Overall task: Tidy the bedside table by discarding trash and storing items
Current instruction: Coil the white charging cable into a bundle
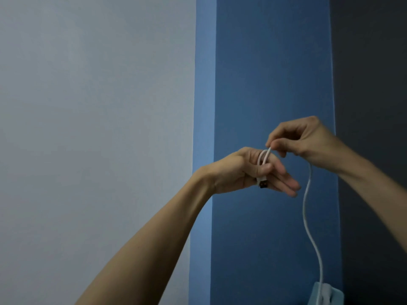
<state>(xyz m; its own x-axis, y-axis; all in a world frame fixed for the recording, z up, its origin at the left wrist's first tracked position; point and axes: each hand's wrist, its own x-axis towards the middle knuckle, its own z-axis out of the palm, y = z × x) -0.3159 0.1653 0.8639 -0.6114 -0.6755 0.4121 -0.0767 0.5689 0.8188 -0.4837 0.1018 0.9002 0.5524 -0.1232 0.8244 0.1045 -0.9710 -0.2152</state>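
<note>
A white charging cable (pixel 306 208) hangs in front of the wall. Its USB plug (pixel 262 182) is pinched in my left hand (pixel 246 170), with a short loop of cable running over that hand's fingers. My right hand (pixel 301 139) is just above and to the right, pinching the cable between thumb and forefinger at the top of the loop. From there the cable drops in a loose curve to the bottom edge of the view, where it passes over a pale blue object (pixel 326 293). The bedside table is out of view.
Only walls fill the view: a grey wall (pixel 94 128) on the left, a blue panel (pixel 273 73) in the middle, a dark grey strip (pixel 372 84) on the right. Both forearms reach up from the bottom.
</note>
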